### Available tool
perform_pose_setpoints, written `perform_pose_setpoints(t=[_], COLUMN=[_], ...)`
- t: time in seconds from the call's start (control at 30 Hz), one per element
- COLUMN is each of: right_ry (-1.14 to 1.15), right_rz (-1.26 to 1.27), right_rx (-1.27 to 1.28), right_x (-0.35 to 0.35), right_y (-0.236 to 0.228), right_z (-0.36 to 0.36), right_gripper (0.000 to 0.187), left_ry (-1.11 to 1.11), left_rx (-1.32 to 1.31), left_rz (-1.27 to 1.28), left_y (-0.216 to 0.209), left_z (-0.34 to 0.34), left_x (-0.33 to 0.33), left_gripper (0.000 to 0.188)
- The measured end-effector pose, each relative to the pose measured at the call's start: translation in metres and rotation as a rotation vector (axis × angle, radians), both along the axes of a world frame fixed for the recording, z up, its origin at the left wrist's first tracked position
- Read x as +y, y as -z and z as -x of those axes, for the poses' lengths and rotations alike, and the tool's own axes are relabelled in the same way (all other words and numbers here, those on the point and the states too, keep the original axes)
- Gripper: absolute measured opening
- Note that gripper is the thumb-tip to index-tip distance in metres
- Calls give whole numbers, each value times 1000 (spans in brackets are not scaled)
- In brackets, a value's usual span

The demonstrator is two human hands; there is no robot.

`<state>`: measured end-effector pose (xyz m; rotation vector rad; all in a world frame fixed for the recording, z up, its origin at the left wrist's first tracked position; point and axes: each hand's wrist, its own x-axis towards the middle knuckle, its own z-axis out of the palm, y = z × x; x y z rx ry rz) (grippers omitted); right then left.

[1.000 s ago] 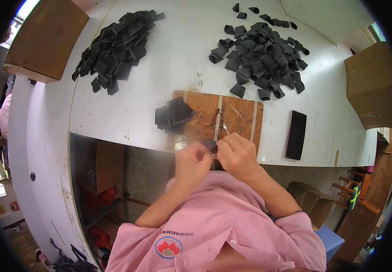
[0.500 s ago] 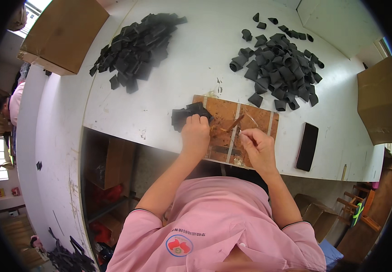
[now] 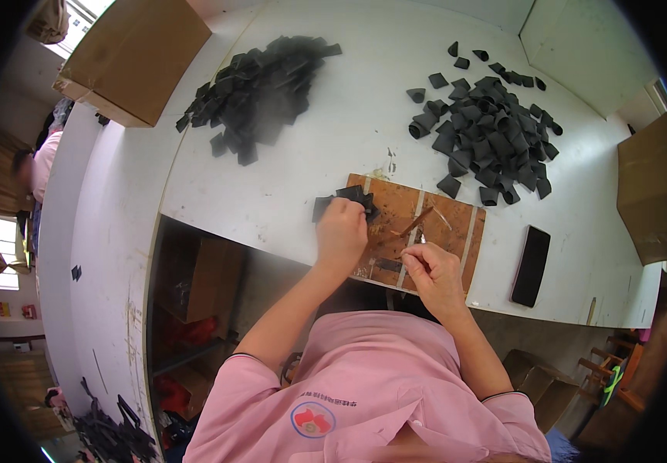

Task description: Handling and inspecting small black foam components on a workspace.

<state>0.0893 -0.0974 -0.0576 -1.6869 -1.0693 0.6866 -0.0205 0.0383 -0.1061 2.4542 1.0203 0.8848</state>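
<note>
I count two hands, clock read from the board's middle; the left hand (image 3: 341, 235) is at nine to ten o'clock, fingers curled onto one stack (image 3: 355, 194), and I cannot tell whether they grip a piece; the right hand (image 3: 435, 276) is at five, thumb and forefinger brought narrowly together, and I cannot tell whether anything sits between them; the stack's pieces are matt black, flat and straight-edged, loosely fanned, at the left edge of one board (image 3: 393, 202); the board is brown, scuffed and crossed by pale strips, with one brown stick (image 3: 416, 221) on it.

Farther out I see two piles, too dense to count; flat black pieces (image 3: 264, 92) at half past ten, black loops (image 3: 495, 139) at one, curled with hollow ends, three strays grouped at the pile's far edge; one phone (image 3: 530, 266), dark-faced, lies between three and four on the white table (image 3: 287, 193); two boxes stand beyond, one (image 3: 136, 58) at ten, one (image 3: 648, 189) towards three, their contents hidden from me; under the table at eight, one compartment holds a brown box (image 3: 214, 278) and something red (image 3: 192, 332).
</note>
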Motion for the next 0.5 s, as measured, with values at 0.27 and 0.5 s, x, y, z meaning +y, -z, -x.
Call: perform_pose_setpoints(t=[0.27,0.5], right_ry=[105,187], right_rz=[-225,-371], right_rx=[-24,-517], right_x=[14,22], right_y=[-30,-18], right_z=[9,4], right_gripper=[10,11], left_ry=[166,-1], left_rx=[-657,-577], left_rz=[1242,583], left_y=[-77,-83], left_z=[6,-9], left_x=[-39,-60], left_gripper=[4,6])
